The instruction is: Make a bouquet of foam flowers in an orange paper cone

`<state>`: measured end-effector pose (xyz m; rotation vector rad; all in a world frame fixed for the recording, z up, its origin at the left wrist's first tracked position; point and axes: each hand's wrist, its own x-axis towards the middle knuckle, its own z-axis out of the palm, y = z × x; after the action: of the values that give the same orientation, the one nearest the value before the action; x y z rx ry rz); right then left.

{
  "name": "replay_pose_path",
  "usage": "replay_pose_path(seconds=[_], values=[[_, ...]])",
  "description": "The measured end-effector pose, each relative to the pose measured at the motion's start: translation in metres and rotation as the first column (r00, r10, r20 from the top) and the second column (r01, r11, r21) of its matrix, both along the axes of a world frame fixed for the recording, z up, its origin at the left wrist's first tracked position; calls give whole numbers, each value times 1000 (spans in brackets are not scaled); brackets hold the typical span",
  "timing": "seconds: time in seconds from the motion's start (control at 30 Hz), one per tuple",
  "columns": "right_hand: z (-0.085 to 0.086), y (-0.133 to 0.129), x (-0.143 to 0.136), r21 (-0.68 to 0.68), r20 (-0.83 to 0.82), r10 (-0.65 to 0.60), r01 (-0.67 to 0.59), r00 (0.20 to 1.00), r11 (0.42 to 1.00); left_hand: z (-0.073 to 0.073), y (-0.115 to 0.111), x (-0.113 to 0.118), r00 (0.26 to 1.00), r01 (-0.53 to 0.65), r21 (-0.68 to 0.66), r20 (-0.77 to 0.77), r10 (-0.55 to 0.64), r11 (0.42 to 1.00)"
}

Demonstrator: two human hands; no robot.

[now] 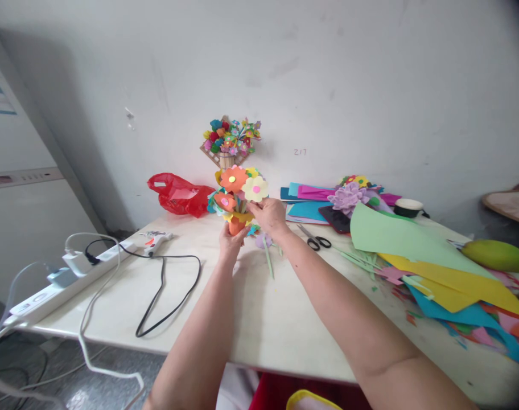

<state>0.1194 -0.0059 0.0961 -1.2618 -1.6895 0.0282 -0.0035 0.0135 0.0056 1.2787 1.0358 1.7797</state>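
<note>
A small bouquet of craft flowers (234,180) stands upright over the table in front of me, its orange pot (237,226) trimmed with yellow at the rim. My left hand (230,244) is closed around the lower part of that pot. At the bouquet's right side, the fingers of my right hand (271,216) are pinched just under a pale yellow flower (255,189) with a pink centre; its stem is mostly hidden by the fingers. Behind my hands lie a purple flower piece (263,241) and a light green strip (268,261).
Black-handled scissors (314,239) lie right of my hands, beside coloured sheets (413,233) and scraps. On the left are a glue gun (157,244) with a looping black cord, a power strip (71,279) and a red plastic bag (180,195). Another flower arrangement (227,142) hangs against the wall.
</note>
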Motion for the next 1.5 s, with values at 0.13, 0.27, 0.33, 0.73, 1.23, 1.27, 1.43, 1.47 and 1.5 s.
replay_pose_path(seconds=[0.13, 0.27, 0.33, 0.73, 1.23, 1.27, 1.43, 1.47, 1.5], values=[[4, 0, 2, -22, 31, 36, -36, 999, 999, 2, -2, 1, 1000, 9, -2, 7, -9, 1000], [4, -4, 2, -16, 132, -18, 21, 991, 1000, 2, -2, 0, 1000, 20, 6, 9, -20, 1000], [3, -5, 2, -6, 179, -42, 44, 983, 999, 1, -1, 0, 1000, 19, 16, 2, -19, 1000], [-3, -3, 1, -5, 73, -4, 4, 997, 1000, 1, -1, 2, 1000, 23, 8, 11, -23, 1000], [-6, -8, -1, -44, 151, -19, 26, 988, 999, 0, -1, 3, 996, 90, 49, 13, -91, 995], [-6, -8, -1, -46, 127, -12, 18, 992, 999, 0, -1, 3, 995, 93, 54, 16, -94, 994], [-5, -11, -1, -50, 52, 36, -33, 998, 998, 0, -1, 3, 993, 113, 64, 33, -115, 992], [-5, -11, -1, -54, 57, 37, -34, 998, 998, 0, -2, 3, 992, 118, 66, 38, -121, 991], [-5, -11, 0, -57, 68, 36, -32, 997, 998, 1, -2, 3, 991, 125, 70, 43, -128, 990]])
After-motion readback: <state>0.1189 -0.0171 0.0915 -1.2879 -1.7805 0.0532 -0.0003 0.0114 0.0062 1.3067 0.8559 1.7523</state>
